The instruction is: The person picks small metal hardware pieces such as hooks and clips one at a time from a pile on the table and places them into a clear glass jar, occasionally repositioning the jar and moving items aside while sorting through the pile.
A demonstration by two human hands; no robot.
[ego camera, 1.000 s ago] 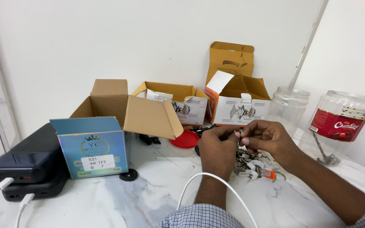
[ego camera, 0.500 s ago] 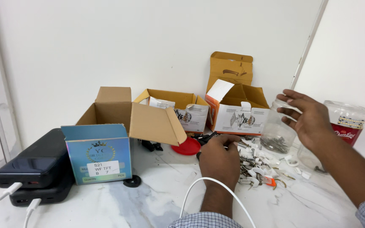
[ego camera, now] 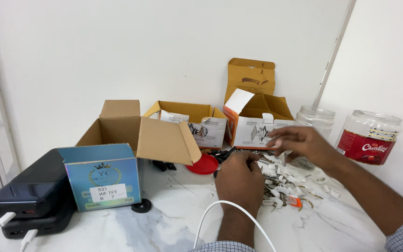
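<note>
The left hand [ego camera: 241,179] rests curled on the marble table [ego camera: 173,219], knuckles toward the camera, at the near left edge of a pile of hardware [ego camera: 283,186]. Whether its fingers pinch anything cannot be told, since the back of the hand hides them. The right hand [ego camera: 304,142] hovers just above the far side of the pile, fingers spread and loose, blurred, holding nothing that shows. The pile is a scatter of white cable clips, screws and small metal bits, with one orange piece [ego camera: 295,201] at its near edge.

A red lid [ego camera: 204,164] lies just left of the left hand. Behind the pile stand two small printed boxes [ego camera: 257,126], flaps open, and to their left a larger plain carton [ego camera: 136,135], also open. A blue box [ego camera: 103,179] sits in front of that carton, with two dark power banks [ego camera: 29,193] stacked at far left, white cables plugged in. On the right stand a clear jar [ego camera: 314,120] and, farther right, a jar with a red label [ego camera: 368,137], both lidless. A white cable [ego camera: 229,210] arcs up in the near foreground over the left forearm.
</note>
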